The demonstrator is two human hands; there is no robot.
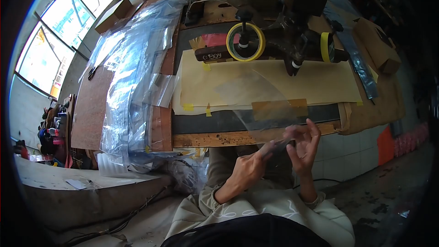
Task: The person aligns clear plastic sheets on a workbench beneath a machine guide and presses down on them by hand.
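A clear plastic sheet (263, 105), possibly a flat bag, is held up over the front of the work table, its far end above the yellowish paper. My left hand (250, 170) is closed on its near corner, with the fingertips somewhat blurred. On the other side of that corner is my right hand (305, 148), its fingers curved and apart. Whether a right fingertip touches the plastic is hard to tell. Beneath the sheet lie yellowish paper (324, 80) and a brown tape patch (280, 109) on a dark mat (210, 121).
A dark machine bar (274, 52) crosses the table, carrying yellow tape rolls (261, 41). Stacked clear plastic bags (132, 87) cover the left side. The table's wooden front edge (206, 140) is close to my hands. A cardboard box (376, 45) stands at right.
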